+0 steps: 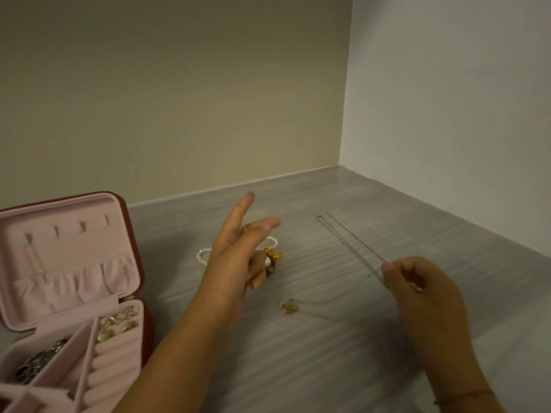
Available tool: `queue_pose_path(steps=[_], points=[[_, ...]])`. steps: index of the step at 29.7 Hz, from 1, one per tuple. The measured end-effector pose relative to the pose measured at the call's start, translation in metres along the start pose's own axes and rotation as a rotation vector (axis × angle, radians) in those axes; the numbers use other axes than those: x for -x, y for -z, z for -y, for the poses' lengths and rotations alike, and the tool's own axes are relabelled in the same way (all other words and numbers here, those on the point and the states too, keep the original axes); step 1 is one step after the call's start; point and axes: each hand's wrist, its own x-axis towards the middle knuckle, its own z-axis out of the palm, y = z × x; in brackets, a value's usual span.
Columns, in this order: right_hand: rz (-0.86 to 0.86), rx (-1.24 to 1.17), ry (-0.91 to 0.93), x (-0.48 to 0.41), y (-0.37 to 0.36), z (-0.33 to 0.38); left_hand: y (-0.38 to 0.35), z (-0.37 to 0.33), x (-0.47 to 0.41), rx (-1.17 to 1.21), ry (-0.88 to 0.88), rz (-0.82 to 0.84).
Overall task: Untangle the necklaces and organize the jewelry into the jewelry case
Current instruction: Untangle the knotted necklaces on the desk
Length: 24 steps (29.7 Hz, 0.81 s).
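Two-handed | left hand [238, 257] splayed open, fine chain [243, 223] draped over it | right hand [417, 287] pinching silver necklace [351, 242]

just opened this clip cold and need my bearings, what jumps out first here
The two hands in the middle: the left hand is raised with fingers spread above a small heap of pearl and gold jewelry, while the right hand pinches a thin silver chain that runs away across the grey table. At the far left an open pink jewelry case stands with pieces already in its compartments.
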Motion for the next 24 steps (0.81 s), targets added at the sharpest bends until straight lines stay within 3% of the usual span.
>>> queue_pose_path(steps=[4,10,15,19,22,24], points=[[0.032,0.257,0.050,-0.002,0.018,0.001,0.007,-0.006,-0.001,-0.050,-0.036,0.021],[0.169,0.466,0.075,0.000,0.019,0.000,0.006,-0.001,-0.002,-0.195,0.106,0.058],[0.209,0.557,0.084,0.004,0.009,-0.001,0.007,0.010,-0.005,-0.471,0.266,0.090],[0.140,0.538,0.221,0.009,-0.003,0.006,0.012,0.017,-0.004,-0.840,0.214,0.084],[0.424,0.374,0.269,0.014,-0.017,0.018,0.014,0.021,-0.001,-1.174,0.122,0.061],[0.602,0.338,0.291,0.017,-0.027,0.019,0.014,0.022,-0.002,-1.210,0.059,0.079]])
